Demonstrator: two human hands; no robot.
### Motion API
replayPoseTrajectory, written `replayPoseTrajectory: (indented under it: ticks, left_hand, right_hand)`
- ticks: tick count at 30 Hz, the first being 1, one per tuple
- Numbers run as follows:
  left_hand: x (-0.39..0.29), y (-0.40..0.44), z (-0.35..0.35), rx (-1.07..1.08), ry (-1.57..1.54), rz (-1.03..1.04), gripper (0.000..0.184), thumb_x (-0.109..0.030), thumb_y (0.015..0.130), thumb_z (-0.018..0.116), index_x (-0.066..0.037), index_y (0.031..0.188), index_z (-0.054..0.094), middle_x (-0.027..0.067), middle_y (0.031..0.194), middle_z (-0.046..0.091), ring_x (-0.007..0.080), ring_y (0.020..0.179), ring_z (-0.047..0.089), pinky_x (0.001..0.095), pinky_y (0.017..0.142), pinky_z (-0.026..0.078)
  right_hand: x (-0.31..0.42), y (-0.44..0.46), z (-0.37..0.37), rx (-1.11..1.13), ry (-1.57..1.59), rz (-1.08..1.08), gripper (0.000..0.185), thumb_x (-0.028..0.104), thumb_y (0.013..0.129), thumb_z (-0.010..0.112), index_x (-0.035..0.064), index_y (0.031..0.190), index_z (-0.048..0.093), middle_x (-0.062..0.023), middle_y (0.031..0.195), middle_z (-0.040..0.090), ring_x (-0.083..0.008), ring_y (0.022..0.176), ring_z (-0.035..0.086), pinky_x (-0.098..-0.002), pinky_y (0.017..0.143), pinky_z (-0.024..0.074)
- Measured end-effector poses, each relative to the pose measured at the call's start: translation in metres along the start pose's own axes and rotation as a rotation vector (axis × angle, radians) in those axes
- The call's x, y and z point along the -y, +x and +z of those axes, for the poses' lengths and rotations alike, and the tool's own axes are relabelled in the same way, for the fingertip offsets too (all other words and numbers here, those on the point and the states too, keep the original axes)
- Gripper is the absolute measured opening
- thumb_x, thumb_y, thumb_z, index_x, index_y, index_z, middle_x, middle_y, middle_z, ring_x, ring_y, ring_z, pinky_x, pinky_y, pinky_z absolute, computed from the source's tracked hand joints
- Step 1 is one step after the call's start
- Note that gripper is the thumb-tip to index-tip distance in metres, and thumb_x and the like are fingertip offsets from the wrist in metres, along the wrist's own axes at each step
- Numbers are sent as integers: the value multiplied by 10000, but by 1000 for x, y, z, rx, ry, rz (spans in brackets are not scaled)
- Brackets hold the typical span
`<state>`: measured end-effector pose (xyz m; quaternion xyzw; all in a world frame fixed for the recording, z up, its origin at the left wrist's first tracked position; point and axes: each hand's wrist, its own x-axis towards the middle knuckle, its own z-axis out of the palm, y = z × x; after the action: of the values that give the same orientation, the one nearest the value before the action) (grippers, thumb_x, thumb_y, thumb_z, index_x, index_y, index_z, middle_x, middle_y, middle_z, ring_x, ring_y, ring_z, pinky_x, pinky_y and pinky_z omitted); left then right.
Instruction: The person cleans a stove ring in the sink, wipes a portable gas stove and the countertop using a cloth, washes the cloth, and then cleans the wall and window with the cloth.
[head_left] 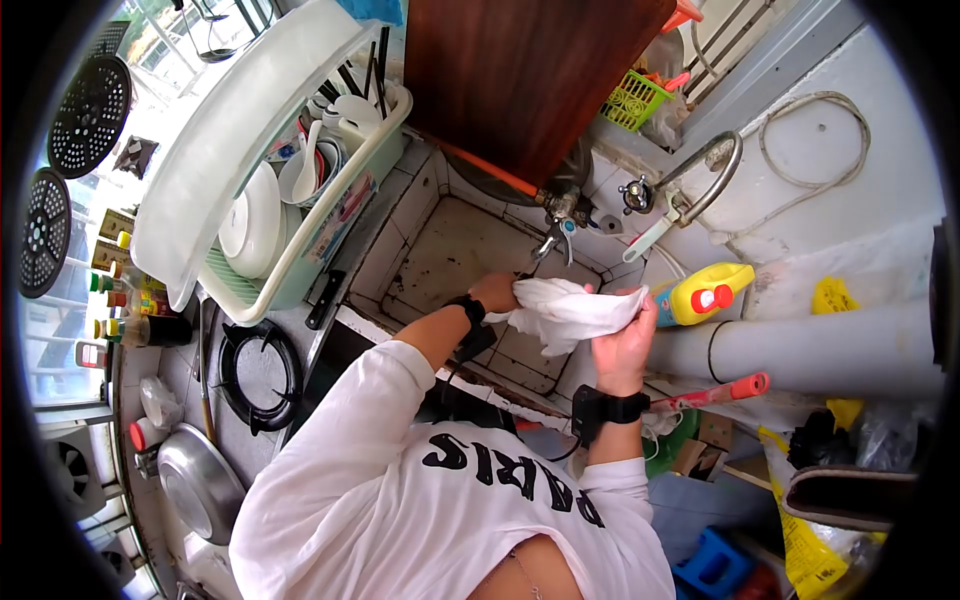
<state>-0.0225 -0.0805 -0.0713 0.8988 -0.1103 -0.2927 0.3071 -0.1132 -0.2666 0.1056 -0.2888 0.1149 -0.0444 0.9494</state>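
Note:
A white cloth (565, 312) is stretched between my two hands above the tiled sink (450, 250). My left hand (495, 292) grips its left end, fingers closed and partly hidden by the cloth. Palm up, my right hand (622, 345) holds the other end, with the thumb against the fabric. Just beyond the cloth, a metal faucet (565, 225) points down over the sink. Close to the right hand, a yellow bottle with a red cap (700, 293) leans to the right.
A dish rack (330, 215) with a raised lid stands left of the sink, with a knife (325, 300) and stove burner (260, 375) nearby. A curved spout (715, 190) and grey pipe (820, 345) are at the right. A dark wooden board (520, 80) stands behind.

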Motion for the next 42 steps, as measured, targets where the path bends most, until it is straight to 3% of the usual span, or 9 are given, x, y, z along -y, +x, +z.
replayPoseTrajectory:
  ticks: [4, 8, 11, 14, 21, 27, 34, 39, 42]
  left_hand:
    - [2, -10, -29, -230, -215, -29, 449, -335, 737, 663, -19, 1052, 615, 228, 1018, 626, 382, 933, 600, 418, 792, 500]
    - [-20, -43, -38, -288, -248, 148, 376, -121, 666, 654, 24, 1009, 600, 247, 1043, 588, 380, 953, 582, 389, 801, 476]
    - [-43, -86, -28, -297, -257, 407, 498, -20, 602, 608, 28, 1095, 546, 206, 996, 597, 350, 927, 598, 398, 769, 475]
    - [-59, -132, -27, -263, -319, 532, 548, 16, 595, 616, 30, 1136, 534, 203, 1048, 590, 337, 982, 590, 348, 849, 460]
    - [-39, -167, -55, 89, -976, 367, 525, 25, 765, 637, 26, 1240, 415, 67, 1145, 547, 133, 1058, 535, 283, 921, 423]
    - [-6, -113, -55, -100, -1567, 25, 364, -225, 955, 473, 8, 1234, 444, 96, 1193, 555, 209, 1067, 563, 339, 931, 450]
    - [-23, -62, -40, 311, -1602, -170, 537, -483, 950, 312, -55, 1193, 526, 80, 1132, 605, 232, 1010, 597, 393, 916, 462]
    - [-33, -67, -46, 383, -1749, -91, 484, -434, 926, 334, -57, 1158, 529, 98, 1151, 587, 239, 994, 602, 421, 887, 479]
    - [-41, -75, -52, -109, -1301, -61, 365, -279, 900, 511, -17, 1154, 490, 111, 1075, 593, 191, 956, 605, 330, 816, 502]
  right_hand:
    - [-3, 19, -62, -57, -278, -95, 282, 301, 928, 470, 83, 1105, 500, -42, 1048, 543, -218, 1045, 530, -531, 993, 367]
    - [-65, 21, -94, -269, -352, 558, 696, 499, 851, 534, 256, 1413, 202, -17, 1479, 195, -322, 1334, 220, -723, 970, 103]
    - [-98, 20, -69, -309, -69, 797, 660, 526, 849, 532, 198, 1379, 314, -82, 1410, 339, -300, 1287, 337, -626, 1023, 228]
    - [-119, 26, -74, 61, 216, 812, 512, 515, 863, 536, 87, 1144, 554, -99, 1060, 615, -236, 935, 617, -368, 870, 495]
    - [-123, 28, -82, -17, 25, 620, 363, 325, 885, 557, 88, 1157, 525, -91, 1109, 595, -219, 1019, 585, -386, 902, 472]
    - [-119, 19, -70, -13, 50, 489, 351, 277, 887, 522, 67, 1168, 535, -78, 1153, 590, -222, 1087, 550, -383, 947, 429]
    - [-115, 19, -55, 37, 5, 552, 387, 329, 882, 469, 91, 1173, 559, -49, 1164, 598, -216, 1061, 568, -392, 930, 437]
    - [-103, 26, -52, 28, -342, 526, 409, 356, 870, 551, 95, 1183, 535, -34, 1078, 608, -168, 974, 599, -339, 820, 502]
    - [-110, 24, -76, -61, -325, 661, 589, 555, 843, 534, 113, 1232, 498, -57, 1152, 571, -218, 1034, 570, -416, 879, 473]
